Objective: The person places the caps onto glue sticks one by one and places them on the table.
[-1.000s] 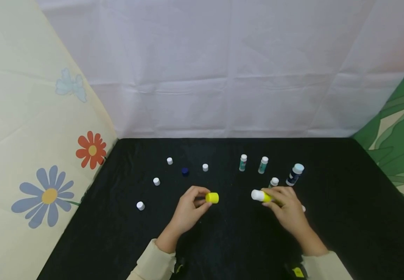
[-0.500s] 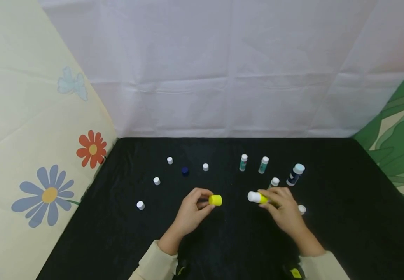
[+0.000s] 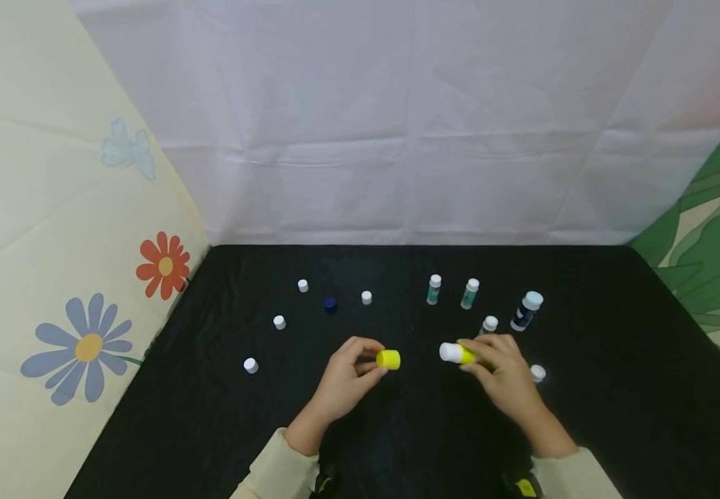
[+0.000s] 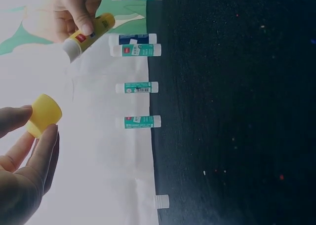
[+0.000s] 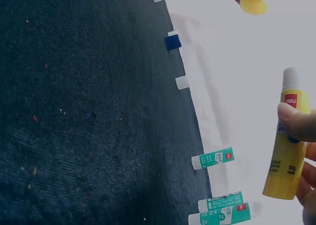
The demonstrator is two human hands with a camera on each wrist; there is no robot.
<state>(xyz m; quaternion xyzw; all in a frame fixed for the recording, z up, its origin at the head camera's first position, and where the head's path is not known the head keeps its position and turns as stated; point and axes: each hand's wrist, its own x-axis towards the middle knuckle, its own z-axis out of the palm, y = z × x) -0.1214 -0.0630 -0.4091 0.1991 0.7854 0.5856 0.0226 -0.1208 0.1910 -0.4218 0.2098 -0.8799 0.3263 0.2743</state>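
Observation:
My left hand (image 3: 344,378) pinches a yellow cap (image 3: 389,359) between thumb and fingers, above the black table. Facing it, my right hand (image 3: 504,371) grips a yellow glue stick (image 5: 286,158) round its body. The stick's white end points toward the cap, with a gap between them. In the right wrist view the thumb lies over the stick's label, just below the red logo. From the left wrist, the cap (image 4: 45,115) shows close up and the glue stick (image 4: 94,35) slants beyond it.
Several white caps (image 3: 279,322) and a dark blue cap (image 3: 330,305) lie left of centre on the black cloth (image 3: 210,430). Several green glue sticks (image 3: 434,290) and a larger dark blue one (image 3: 526,310) stand at right. Another white top (image 3: 538,373) shows beside my right wrist.
My left hand has moved right and slightly nearer with the yellow cap. My right hand has shifted a little left with the glue stick, so the gap between them is narrower.

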